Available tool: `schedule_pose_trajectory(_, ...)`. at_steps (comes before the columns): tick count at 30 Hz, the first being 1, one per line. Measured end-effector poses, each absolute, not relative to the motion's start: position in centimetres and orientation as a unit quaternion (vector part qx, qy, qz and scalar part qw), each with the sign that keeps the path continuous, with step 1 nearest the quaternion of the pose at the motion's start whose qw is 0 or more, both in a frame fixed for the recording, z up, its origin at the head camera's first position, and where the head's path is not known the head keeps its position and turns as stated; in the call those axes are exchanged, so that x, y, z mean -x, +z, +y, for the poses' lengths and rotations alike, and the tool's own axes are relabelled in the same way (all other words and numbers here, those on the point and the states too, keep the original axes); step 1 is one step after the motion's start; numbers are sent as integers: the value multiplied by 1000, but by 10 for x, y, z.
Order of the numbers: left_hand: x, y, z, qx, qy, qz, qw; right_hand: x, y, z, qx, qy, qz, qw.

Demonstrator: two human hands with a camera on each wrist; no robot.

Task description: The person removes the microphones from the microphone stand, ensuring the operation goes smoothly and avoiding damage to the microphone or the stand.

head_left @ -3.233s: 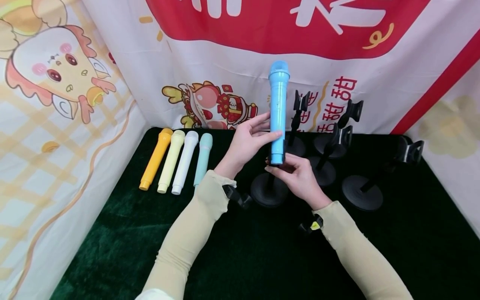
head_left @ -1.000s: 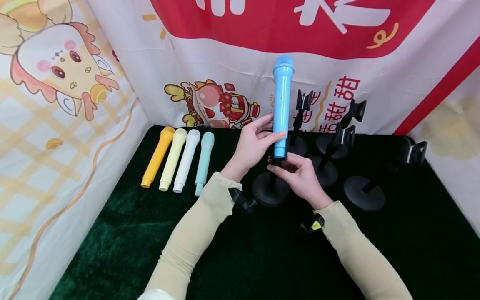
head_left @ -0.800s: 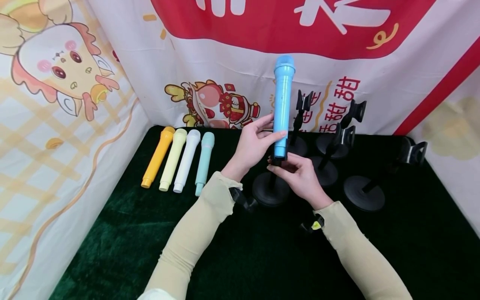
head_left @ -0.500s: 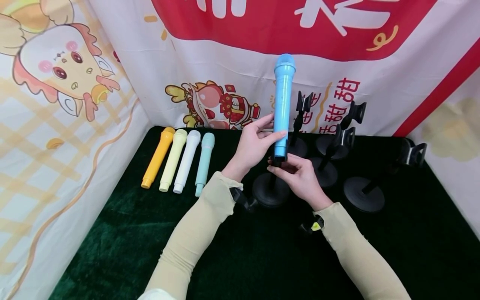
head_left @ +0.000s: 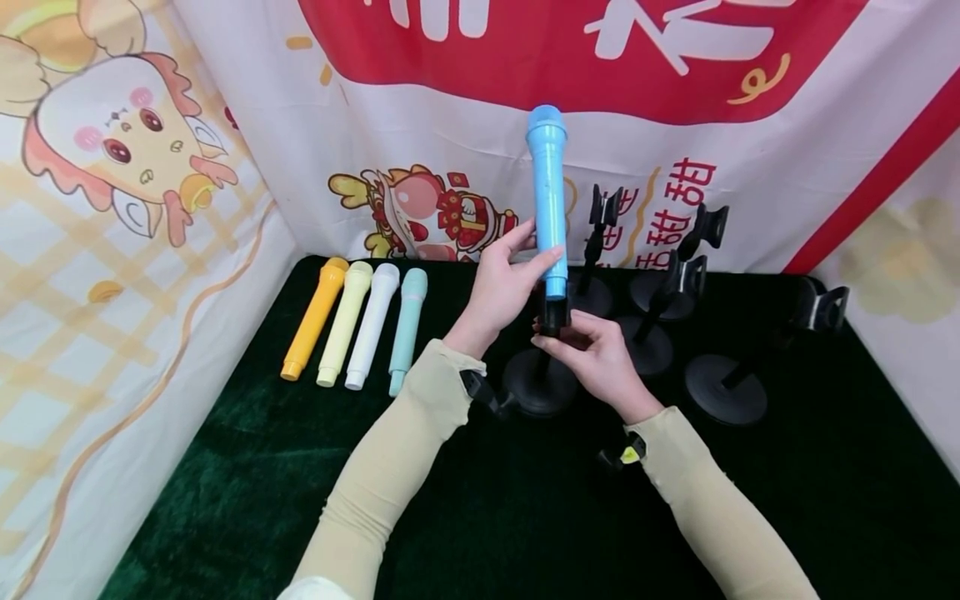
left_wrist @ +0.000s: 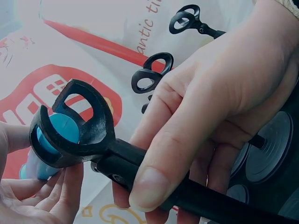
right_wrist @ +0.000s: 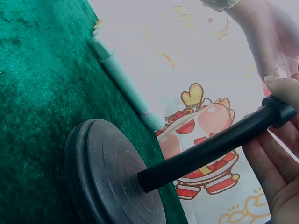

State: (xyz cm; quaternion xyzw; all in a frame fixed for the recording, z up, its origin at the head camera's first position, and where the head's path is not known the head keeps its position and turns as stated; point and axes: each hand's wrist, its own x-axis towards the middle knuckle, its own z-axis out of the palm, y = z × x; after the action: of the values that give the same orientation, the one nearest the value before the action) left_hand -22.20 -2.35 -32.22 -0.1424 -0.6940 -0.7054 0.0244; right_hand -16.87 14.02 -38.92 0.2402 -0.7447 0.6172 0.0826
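Note:
In the head view my left hand (head_left: 497,282) holds a blue microphone (head_left: 549,196) upright, head up, its fingers and thumb around the lower body. Just under the microphone's tail end is the black clip (head_left: 554,318) of a round-based microphone stand (head_left: 540,385). My right hand (head_left: 600,357) pinches that stand below the clip. From the left wrist, the blue tail (left_wrist: 60,129) shows inside the outline of the clip's curved prongs (left_wrist: 103,130); how far it sits in them I cannot tell. The right wrist view has the stand's post (right_wrist: 205,150) leading up to my right fingers.
Orange, pale yellow, white and teal microphones (head_left: 408,325) lie side by side on the dark green cloth (head_left: 247,475), at left. Several black microphone stands (head_left: 726,388) stand at right. A printed curtain (head_left: 450,125) hangs behind the table edge.
The blue microphone and my left hand have shifted slightly up and left, so more of the black clip shows beneath the tail. My right hand stays on the stand.

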Motion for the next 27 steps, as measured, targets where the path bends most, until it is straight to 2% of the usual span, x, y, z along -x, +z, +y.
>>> schedule_pose_trajectory(17,221,-321,-30,145,-729,-664,83,166,-386,137,-245,612,-747,87)
schedule_pose_trajectory(23,220,-320,-32,149,-720,-667,120,166,-386,137,-241,608,-751,91)
schedule_pose_trajectory(27,220,-322,-35,143,-715,-673,124,167,-386,138,-240,610,-749,93)
